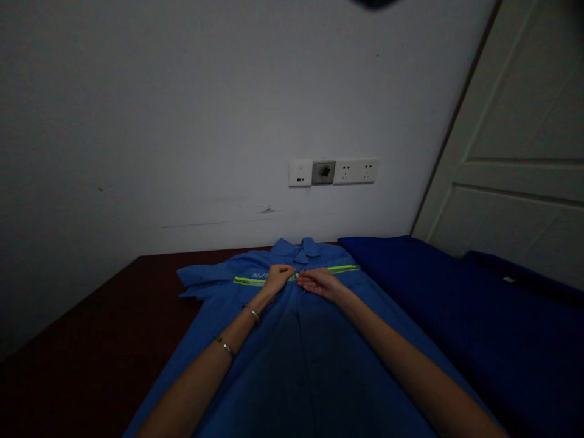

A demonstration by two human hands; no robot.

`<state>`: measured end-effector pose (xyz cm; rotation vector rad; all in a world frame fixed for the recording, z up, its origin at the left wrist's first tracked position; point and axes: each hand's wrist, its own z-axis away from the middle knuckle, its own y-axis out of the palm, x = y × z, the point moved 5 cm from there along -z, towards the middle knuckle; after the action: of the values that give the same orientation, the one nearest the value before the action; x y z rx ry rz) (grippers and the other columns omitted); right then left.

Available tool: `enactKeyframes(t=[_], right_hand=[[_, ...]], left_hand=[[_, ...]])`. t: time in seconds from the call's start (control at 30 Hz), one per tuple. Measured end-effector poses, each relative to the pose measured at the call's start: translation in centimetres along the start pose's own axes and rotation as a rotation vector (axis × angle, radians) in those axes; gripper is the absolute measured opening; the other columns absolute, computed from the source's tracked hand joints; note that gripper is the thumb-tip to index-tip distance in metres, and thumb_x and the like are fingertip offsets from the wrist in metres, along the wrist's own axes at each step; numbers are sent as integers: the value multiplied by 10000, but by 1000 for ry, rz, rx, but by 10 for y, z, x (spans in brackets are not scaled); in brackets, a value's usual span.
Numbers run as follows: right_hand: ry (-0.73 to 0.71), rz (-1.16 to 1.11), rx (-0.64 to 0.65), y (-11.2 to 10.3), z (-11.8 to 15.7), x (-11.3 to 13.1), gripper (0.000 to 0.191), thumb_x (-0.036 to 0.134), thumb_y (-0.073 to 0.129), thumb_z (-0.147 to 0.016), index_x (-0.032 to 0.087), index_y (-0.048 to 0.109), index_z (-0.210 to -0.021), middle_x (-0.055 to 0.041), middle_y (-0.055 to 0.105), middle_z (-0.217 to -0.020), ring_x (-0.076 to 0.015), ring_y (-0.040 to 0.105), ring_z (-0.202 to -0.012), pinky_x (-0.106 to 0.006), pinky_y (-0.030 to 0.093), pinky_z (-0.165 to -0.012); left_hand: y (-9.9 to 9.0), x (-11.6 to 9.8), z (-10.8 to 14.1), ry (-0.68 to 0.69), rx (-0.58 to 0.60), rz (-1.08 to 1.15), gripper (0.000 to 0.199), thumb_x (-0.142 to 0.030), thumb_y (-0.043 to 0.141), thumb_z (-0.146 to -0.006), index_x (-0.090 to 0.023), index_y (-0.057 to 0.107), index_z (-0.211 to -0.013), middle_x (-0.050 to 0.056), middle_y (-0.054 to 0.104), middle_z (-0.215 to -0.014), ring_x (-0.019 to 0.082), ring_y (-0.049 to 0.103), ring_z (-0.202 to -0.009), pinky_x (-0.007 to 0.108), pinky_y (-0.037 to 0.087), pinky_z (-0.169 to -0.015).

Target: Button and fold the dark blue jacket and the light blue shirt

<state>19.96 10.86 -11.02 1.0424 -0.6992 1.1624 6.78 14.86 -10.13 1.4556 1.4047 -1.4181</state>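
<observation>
A blue short-sleeved shirt [228, 359] lies face up, its collar toward the wall and a yellow-green reflective stripe across the chest. White lettering shows above the stripe on the left side. Both hands meet at the front opening, level with the stripe. My left hand [279, 278] pinches the cloth at the opening's left edge. Fingers bent and close together, my right hand [319, 281] grips the opposite edge. A button between the fingertips is too small to make out. Two bracelets circle my left forearm.
The shirt rests on a dark red-brown surface [114, 316]. Dark blue cloth [424, 304] lies along the right, with a small white tag on it. Behind is a pale wall with a row of sockets [356, 172]; a white panelled door [515, 140] stands at the right.
</observation>
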Motion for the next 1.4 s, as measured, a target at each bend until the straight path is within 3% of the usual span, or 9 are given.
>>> enactKeyframes(t=[0.3, 0.6, 1.2, 1.4], right_hand=[[-31, -107, -51, -2, -10, -6, 46, 113, 580, -779, 87, 595, -745, -44, 651, -599, -93, 625, -527, -144, 521, -490], [-8, -158, -16, -2, -13, -9, 90, 92, 525, -807, 88, 589, -743, -49, 650, -631, -89, 627, -551, -147, 519, -530], [-12, -168, -87, 6, -4, -6, 69, 83, 512, -776, 114, 557, -733, -21, 635, -576, -77, 601, -478, -116, 454, -403], [-38, -92, -171, 10, 6, -1, 80, 102, 528, -757, 108, 565, -686, -20, 621, -548, -70, 585, -458, -116, 415, -370]], left_hand=[[-1, 1, -1, 4, 11, 1, 284, -364, 616, -617, -109, 699, -709, 44, 669, -686, 160, 555, -669, 250, 396, -637], [-3, 3, -1, 17, 4, 5, 265, -351, 621, -616, -118, 703, -712, 44, 676, -704, 169, 570, -695, 259, 413, -662], [-1, 1, -5, -1, -30, 80, 320, -411, 673, -587, -107, 699, -683, 53, 663, -679, 156, 552, -668, 258, 398, -658], [-4, 0, -7, 6, -82, -1, 281, -390, 663, -589, -113, 685, -631, 37, 641, -620, 152, 545, -627, 250, 385, -613]])
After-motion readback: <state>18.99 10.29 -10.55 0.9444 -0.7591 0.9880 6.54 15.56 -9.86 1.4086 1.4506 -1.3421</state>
